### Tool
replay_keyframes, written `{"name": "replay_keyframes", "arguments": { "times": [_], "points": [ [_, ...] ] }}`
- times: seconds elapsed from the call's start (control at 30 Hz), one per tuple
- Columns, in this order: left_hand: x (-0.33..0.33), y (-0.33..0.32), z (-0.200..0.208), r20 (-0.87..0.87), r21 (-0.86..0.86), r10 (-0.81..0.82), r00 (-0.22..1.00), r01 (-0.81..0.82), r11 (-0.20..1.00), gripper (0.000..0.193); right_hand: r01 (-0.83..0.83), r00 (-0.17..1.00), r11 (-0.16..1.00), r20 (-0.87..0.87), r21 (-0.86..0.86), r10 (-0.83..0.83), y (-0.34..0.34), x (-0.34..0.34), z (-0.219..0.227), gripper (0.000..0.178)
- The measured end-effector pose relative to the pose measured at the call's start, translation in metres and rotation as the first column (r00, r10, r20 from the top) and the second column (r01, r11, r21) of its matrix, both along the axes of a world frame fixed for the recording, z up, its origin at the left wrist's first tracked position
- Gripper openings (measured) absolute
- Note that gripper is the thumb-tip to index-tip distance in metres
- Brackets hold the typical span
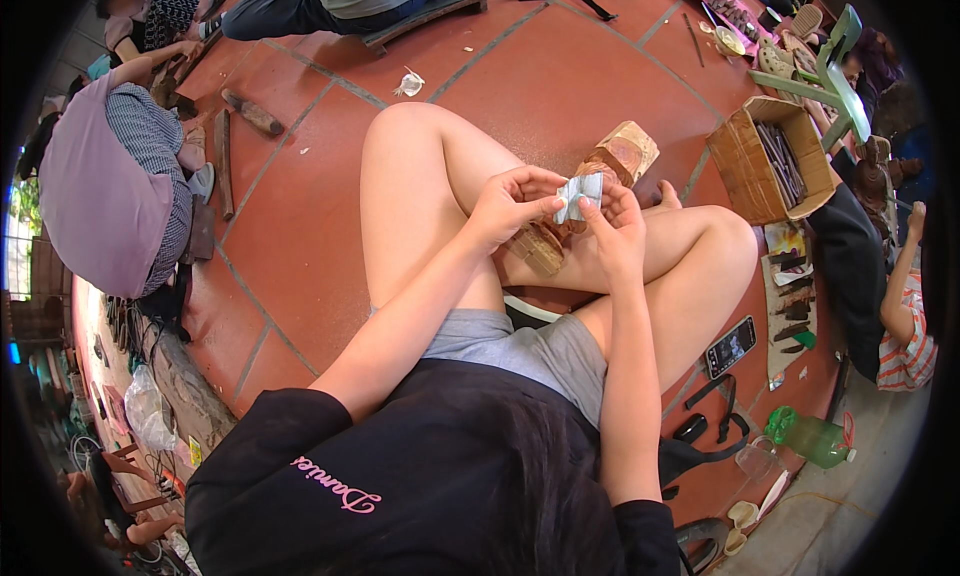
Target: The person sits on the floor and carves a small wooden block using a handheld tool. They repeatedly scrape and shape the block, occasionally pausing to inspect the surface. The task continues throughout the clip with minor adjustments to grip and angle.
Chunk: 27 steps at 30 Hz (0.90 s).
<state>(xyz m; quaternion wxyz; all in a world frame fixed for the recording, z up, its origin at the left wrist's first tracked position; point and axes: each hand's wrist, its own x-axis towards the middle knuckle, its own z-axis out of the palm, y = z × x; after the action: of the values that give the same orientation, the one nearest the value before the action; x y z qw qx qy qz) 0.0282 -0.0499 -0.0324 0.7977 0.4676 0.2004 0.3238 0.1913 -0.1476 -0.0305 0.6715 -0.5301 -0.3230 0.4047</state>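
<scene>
I sit with legs bent, and both my hands meet above my lap. A small, creased, pale blue-grey sheet (579, 198) is stretched between them; whether it is paper or cloth I cannot tell. My left hand (518, 206) pinches its left edge between thumb and fingers. At its right side, my right hand (616, 221) pinches it with the thumb in front. Beneath the hands lies a carved wooden piece (628, 154), blocky and light brown at its far end. Its near end (538, 248) rests by my leg, while the hands and sheet hide its middle.
To the right stand a cardboard box (742, 181) of slim tools, a cloth strip with tools (795, 306), a phone (731, 347) and a green bottle (818, 438). A wood chunk (251, 111) and a wooden bar (223, 166) lie left. Other people sit left, ahead and right.
</scene>
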Motion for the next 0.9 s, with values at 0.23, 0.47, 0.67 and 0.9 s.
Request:
{"name": "replay_keyframes", "arguments": {
  "times": [0.23, 0.47, 0.67, 0.9],
  "points": [
    [0.001, 0.002, 0.001, -0.028, -0.009, 0.031, 0.999, -0.031, 0.999, 0.03, -0.004, 0.999, 1.0, -0.036, 0.027, 0.005, -0.001, -0.003, 0.005, 0.038],
    [0.001, 0.004, -0.004, -0.049, -0.056, 0.131, 0.99, -0.134, 0.989, 0.027, 0.016, 0.996, 0.998, -0.086, 0.054, -0.011, -0.002, -0.001, 0.009, 0.035],
    [0.001, 0.004, -0.002, -0.051, -0.058, 0.131, 0.99, -0.134, 0.989, 0.032, 0.043, 0.997, 0.998, -0.07, 0.045, -0.04, -0.003, -0.002, 0.006, 0.027],
    [-0.001, 0.002, 0.003, -0.026, -0.047, 0.062, 0.998, -0.063, 0.997, 0.039, 0.146, 0.972, 0.988, 0.178, 0.049, -0.153, -0.002, -0.002, -0.002, 0.024]
  ]
}}
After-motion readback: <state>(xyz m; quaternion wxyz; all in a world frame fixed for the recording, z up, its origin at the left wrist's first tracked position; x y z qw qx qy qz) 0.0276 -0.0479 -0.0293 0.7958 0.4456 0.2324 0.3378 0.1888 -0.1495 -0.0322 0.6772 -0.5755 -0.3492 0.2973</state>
